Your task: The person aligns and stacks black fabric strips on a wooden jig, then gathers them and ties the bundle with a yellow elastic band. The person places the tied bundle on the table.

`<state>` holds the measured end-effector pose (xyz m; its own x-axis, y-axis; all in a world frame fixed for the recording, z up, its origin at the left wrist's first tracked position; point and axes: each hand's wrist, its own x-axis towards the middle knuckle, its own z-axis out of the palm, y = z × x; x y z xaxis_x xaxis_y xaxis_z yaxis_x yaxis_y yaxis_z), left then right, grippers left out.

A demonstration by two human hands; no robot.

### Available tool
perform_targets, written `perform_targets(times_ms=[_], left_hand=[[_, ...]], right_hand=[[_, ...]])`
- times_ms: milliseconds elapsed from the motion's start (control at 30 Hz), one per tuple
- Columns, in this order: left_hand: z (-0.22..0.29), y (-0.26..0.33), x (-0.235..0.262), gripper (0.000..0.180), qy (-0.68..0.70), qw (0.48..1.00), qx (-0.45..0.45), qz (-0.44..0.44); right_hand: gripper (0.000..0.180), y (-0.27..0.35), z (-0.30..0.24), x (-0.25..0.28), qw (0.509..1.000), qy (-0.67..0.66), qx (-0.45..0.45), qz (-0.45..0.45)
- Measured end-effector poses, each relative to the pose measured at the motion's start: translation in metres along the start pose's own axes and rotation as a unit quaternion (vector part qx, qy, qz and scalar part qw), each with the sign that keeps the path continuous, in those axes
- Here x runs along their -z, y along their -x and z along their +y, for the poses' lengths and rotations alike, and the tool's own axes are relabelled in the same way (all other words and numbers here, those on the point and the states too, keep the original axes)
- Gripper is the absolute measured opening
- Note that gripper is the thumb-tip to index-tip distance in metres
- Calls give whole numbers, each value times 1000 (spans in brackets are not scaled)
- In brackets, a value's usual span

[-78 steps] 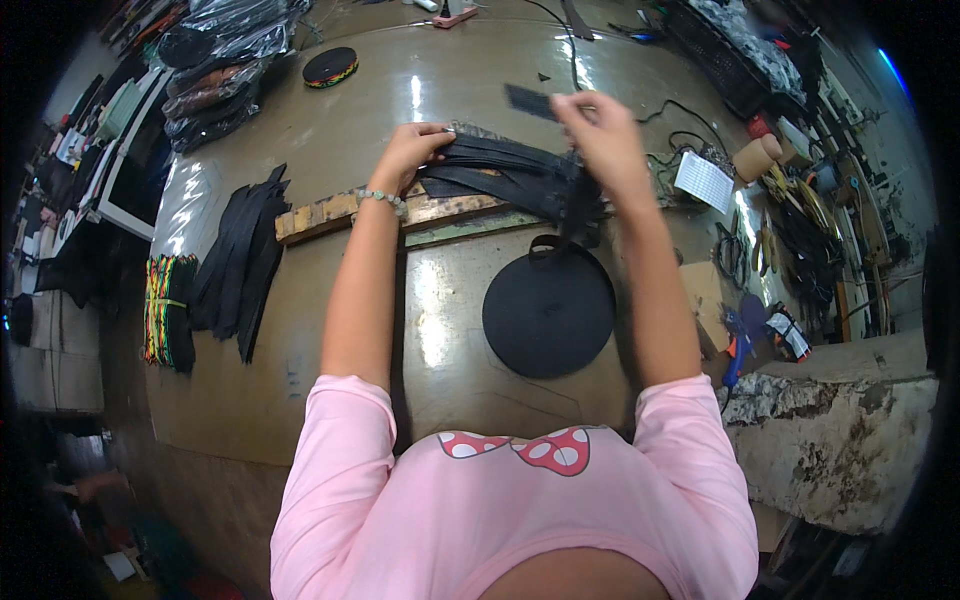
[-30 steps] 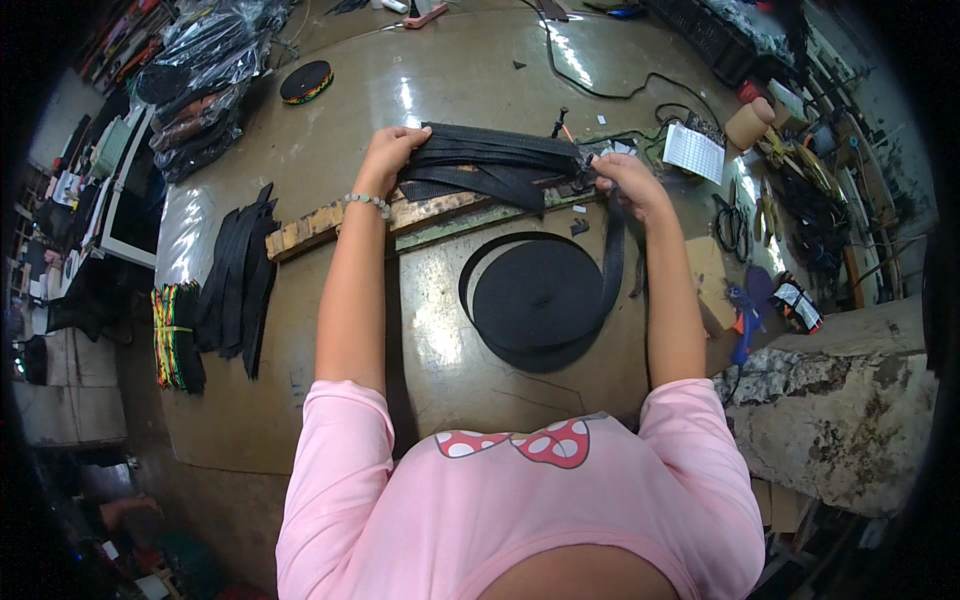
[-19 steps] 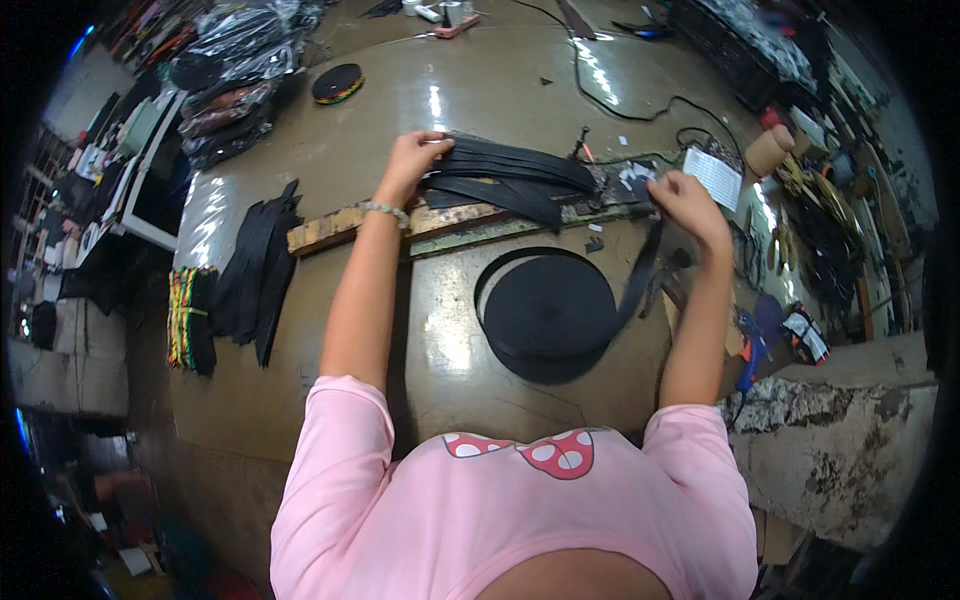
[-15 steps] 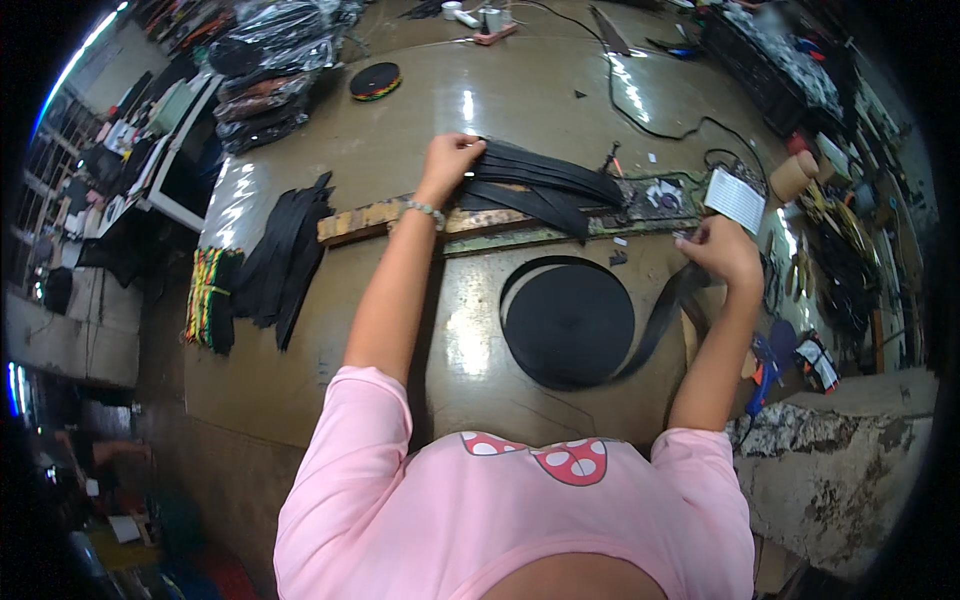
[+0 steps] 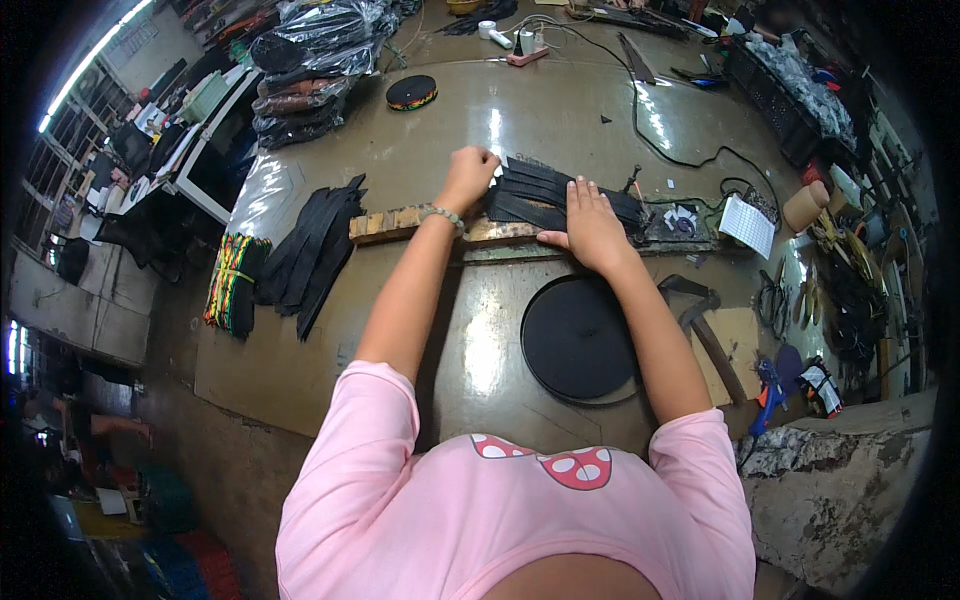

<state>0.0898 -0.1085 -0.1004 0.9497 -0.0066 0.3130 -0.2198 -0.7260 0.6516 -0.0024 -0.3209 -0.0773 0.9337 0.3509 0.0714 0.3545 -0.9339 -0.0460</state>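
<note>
Several cut black webbing strips lie bunched across a long wooden board. My right hand rests flat on them with its fingers stretched out. At their left ends my left hand is closed, fingers curled together; a small white bit shows by its fingertips, and what it grips is hidden. Nearer to me, partly behind my right forearm, lies a big flat roll of black webbing. More black strips are piled to the left, beside a tied bundle of multicoloured strips.
A hammer lies right of my forearm, near a blue glue gun. A white paper and a cone of thread sit at the right. Plastic-wrapped stacks, a small round roll and a power strip are farther back.
My right hand has let go of the roll's loose end and come left onto the strips, flattening out. The loose end no longer trails to the right; a hammer shows there. The view has shifted slightly.
</note>
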Motion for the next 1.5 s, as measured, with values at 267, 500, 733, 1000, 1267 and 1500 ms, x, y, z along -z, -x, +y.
perform_targets(times_ms=[267, 500, 733, 1000, 1267, 1500], left_hand=[[-48, 28, 127, 31, -215, 972, 67, 69], [7, 115, 167, 25, 89, 989, 113, 8], [73, 62, 60, 27, 32, 999, -5, -16], [55, 39, -3, 24, -92, 978, -185, -18], [45, 41, 44, 19, -37, 998, -37, 19], [70, 66, 39, 21, -3, 984, -133, -117]], right_hand=[[95, 5, 2, -10, 999, 0, 10, 33], [96, 6, 2, -14, 999, -7, 0, 47], [97, 8, 3, -17, 997, -28, 0, 79], [96, 8, 3, -19, 995, -37, 0, 95], [96, 7, 3, -18, 996, -38, -8, 81], [96, 8, 3, -18, 996, -43, -3, 82]])
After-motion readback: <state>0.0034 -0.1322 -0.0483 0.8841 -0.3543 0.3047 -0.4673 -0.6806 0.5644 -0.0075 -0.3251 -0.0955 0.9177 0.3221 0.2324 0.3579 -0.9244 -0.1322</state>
